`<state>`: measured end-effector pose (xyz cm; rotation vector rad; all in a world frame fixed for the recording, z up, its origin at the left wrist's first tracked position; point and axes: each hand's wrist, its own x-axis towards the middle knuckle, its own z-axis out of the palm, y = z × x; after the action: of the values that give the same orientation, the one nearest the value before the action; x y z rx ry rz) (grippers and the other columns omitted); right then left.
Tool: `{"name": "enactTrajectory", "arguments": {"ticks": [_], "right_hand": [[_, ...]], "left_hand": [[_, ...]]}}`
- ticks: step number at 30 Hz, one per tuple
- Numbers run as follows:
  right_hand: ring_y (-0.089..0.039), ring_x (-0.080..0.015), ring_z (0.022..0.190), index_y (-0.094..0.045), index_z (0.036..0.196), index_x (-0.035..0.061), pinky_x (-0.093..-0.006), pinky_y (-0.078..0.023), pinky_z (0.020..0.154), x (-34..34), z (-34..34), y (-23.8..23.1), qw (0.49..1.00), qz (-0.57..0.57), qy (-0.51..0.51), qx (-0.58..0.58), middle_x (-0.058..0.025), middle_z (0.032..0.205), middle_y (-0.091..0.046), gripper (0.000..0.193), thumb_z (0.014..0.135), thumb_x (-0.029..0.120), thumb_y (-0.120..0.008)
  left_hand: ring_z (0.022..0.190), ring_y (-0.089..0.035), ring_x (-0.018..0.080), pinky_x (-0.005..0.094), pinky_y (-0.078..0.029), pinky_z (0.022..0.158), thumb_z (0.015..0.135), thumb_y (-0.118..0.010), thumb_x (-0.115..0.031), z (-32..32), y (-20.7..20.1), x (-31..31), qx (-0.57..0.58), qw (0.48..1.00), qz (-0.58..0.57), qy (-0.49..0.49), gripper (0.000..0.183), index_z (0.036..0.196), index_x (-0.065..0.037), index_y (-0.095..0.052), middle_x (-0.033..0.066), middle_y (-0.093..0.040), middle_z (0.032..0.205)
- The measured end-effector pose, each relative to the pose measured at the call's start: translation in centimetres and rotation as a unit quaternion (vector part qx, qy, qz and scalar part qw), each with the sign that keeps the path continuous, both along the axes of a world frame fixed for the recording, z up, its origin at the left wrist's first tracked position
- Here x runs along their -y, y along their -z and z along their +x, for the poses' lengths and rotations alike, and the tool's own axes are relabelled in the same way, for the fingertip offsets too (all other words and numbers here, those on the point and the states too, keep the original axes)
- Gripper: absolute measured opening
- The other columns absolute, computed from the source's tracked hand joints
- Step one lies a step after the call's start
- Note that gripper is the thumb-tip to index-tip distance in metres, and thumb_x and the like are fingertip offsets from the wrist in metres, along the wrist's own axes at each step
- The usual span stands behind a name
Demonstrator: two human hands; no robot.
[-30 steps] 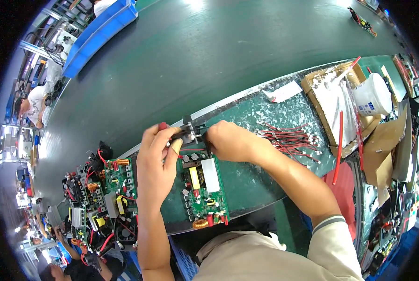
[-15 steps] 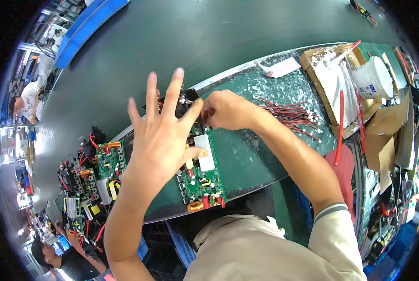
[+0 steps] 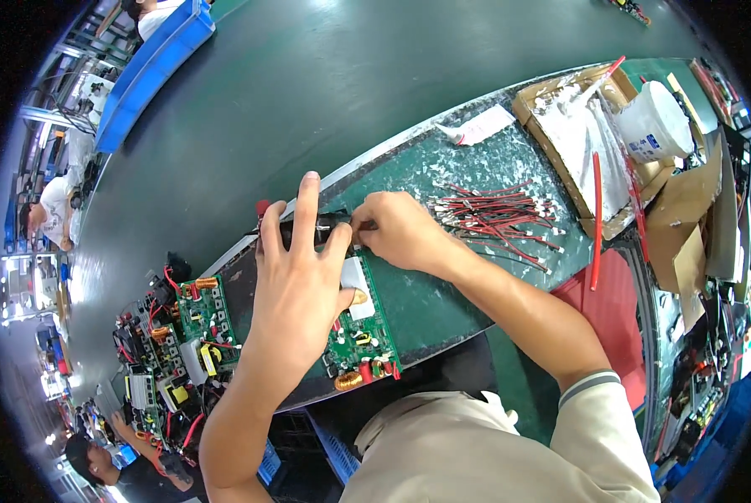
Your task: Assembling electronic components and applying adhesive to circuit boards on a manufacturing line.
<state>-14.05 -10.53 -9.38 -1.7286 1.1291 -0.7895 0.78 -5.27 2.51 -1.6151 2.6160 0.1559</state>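
A green circuit board [image 3: 375,329] lies at the near edge of the bench, carrying a white block [image 3: 358,281], a copper coil [image 3: 348,381] and red parts. My left hand [image 3: 296,289] is spread over the board's left side, fingers stretched, thumb by the white block. Its fingertips reach a black part [image 3: 329,225] at the board's far end. My right hand [image 3: 400,230] is closed in a pinch beside that black part. Whatever sits between its fingertips is hidden.
Red-black wires [image 3: 501,216] lie right of my right hand, with a white tube [image 3: 480,126] beyond. Further right are a carton tray [image 3: 551,138], a white tub [image 3: 656,126] and a red rod [image 3: 596,222]. More boards [image 3: 203,306] crowd the left. A blue bin [image 3: 149,80] stands far left.
My left hand's fingers have drawn closer together and lowered toward the black part. My right hand stays pinched at the board's far end. The whole view has shifted slightly.
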Motion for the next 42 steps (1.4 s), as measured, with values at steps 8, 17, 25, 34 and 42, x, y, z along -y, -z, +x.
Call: {"name": "enactTrajectory", "arguments": {"ticks": [8, 17, 25, 34, 42], "right_hand": [[-0.068, -0.0383, 0.080, -0.073, 0.083, 0.0009, -0.0440, -0.053, 0.073, -1.4, 0.8, 1.1, 0.998, -0.014, 0.063, 0.015, -0.0202, 0.083, -0.068, 0.010, 0.076, 0.005, -0.067], [-0.068, -0.0355, 0.080, -0.072, 0.083, -0.0004, -0.0427, -0.053, 0.074, -2.0, 1.0, 1.2, 0.996, -0.002, 0.084, 0.008, -0.0184, 0.084, -0.069, 0.009, 0.077, 0.004, -0.067], [-0.063, -0.0410, 0.083, -0.065, 0.077, -0.0029, -0.0464, -0.050, 0.075, -2.2, 1.5, 1.5, 0.993, -0.079, 0.088, 0.024, -0.0214, 0.085, -0.063, 0.005, 0.077, 0.001, -0.063], [-0.064, -0.0404, 0.086, -0.067, 0.086, -0.0028, -0.0475, -0.051, 0.078, -1.9, 0.9, 1.2, 0.992, -0.114, 0.055, -0.021, -0.0225, 0.087, -0.065, 0.017, 0.077, 0.011, -0.069], [-0.058, -0.0385, 0.107, -0.064, 0.117, 0.0024, -0.0457, -0.048, 0.092, 1.5, -10.0, -3.7, 0.862, -0.212, 0.289, -0.357, -0.0181, 0.113, -0.060, 0.038, 0.080, 0.011, -0.070]], "left_hand": [[0.130, -0.036, 0.0456, 0.0533, -0.041, 0.107, 0.059, -0.088, -0.009, 0.2, 0.6, -0.7, -0.003, 1.000, -0.024, -0.008, 0.068, 0.120, -0.007, -0.058, 0.0149, -0.021, 0.157], [0.131, -0.037, 0.0425, 0.0511, -0.043, 0.106, 0.060, -0.087, -0.008, 0.1, 0.8, -1.0, -0.022, 0.999, -0.030, -0.005, 0.064, 0.117, -0.007, -0.058, 0.0117, -0.022, 0.157], [0.124, -0.042, 0.0412, 0.0484, -0.045, 0.102, 0.062, -0.088, -0.010, 0.0, 0.6, -0.7, -0.014, 0.999, -0.043, 0.003, 0.062, 0.118, -0.005, -0.060, 0.0138, -0.024, 0.156], [0.132, -0.036, 0.0453, 0.0526, -0.041, 0.109, 0.056, -0.090, -0.014, 0.2, 0.4, 0.0, -0.003, 1.000, -0.017, 0.008, 0.069, 0.118, -0.008, -0.060, 0.0133, -0.021, 0.158], [0.141, -0.025, 0.0481, 0.0635, -0.040, 0.104, 0.059, -0.090, -0.023, 0.7, 0.0, -0.2, -0.025, 1.000, -0.007, -0.005, 0.071, 0.125, -0.011, -0.064, 0.0153, -0.013, 0.161]]}}
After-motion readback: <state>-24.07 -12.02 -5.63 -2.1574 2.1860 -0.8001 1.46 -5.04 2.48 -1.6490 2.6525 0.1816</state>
